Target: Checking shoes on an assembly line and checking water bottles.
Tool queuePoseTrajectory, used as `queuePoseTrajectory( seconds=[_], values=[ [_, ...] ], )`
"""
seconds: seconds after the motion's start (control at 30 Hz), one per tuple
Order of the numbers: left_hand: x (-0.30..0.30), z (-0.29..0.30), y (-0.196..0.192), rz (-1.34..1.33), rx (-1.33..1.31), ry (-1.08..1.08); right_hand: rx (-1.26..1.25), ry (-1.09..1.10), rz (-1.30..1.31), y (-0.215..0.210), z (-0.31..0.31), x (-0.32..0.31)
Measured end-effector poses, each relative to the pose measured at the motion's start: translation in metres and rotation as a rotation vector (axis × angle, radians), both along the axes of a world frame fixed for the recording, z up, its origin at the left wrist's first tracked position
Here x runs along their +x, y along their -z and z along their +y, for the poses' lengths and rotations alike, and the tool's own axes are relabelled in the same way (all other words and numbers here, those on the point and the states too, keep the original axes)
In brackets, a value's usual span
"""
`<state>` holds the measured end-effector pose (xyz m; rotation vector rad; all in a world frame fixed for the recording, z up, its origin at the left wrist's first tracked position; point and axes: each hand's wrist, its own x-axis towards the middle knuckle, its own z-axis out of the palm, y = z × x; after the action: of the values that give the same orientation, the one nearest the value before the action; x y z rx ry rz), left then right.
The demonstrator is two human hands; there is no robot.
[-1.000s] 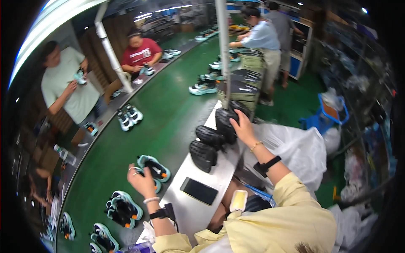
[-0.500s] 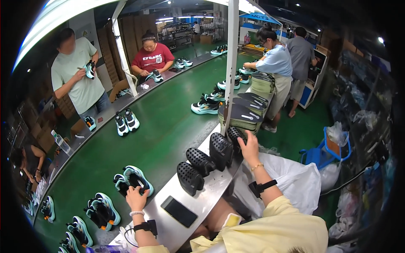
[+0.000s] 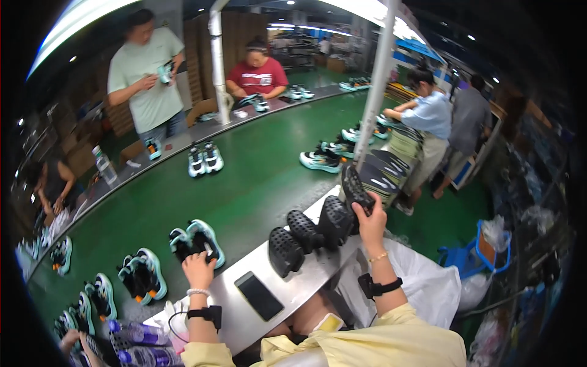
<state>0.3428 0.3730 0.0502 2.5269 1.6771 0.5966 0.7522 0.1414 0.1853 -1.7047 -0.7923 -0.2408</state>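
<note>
A pair of dark shoes with teal soles lies on the green conveyor belt, at its near edge, and is touched by the left hand; the fingers are laid over the heels, apparently closed on them, though how firmly cannot be told. The pair is set side by side, like the other pairs further left on the belt, so that each can be taken as one unit.

A black insole is held up in the right hand, pinched between thumb and fingers at its lower end and tilted upright, clear of the steel table. Three more black insoles are leaned in a row on that table, just left of the hand, within easy reach. A dark phone lies flat on the table, nearer and between the two arms. Other people stand at the far side of the belt.
</note>
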Motion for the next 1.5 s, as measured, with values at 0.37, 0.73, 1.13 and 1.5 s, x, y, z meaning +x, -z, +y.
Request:
queuePoseTrajectory(
  seconds=[0.37, 0.73, 1.13, 1.5],
  values=[
    [-0.01, 0.004, 0.002, -0.073, 0.091, -0.026, -0.64, -0.768, -0.428, 0.02, 0.217, -0.27],
    [-0.021, 0.002, 0.005, -0.045, 0.035, -0.076, -0.809, -0.489, -0.743, 0.11, 0.292, -0.333],
    [-0.023, 0.008, 0.014, 0.048, 0.023, -0.095, -0.93, -0.426, -0.421, 0.139, 0.333, -0.348],
    [-0.028, 0.002, 0.009, 0.041, -0.024, -0.088, -0.934, -0.617, -0.56, 0.098, 0.319, -0.352]
  ],
)
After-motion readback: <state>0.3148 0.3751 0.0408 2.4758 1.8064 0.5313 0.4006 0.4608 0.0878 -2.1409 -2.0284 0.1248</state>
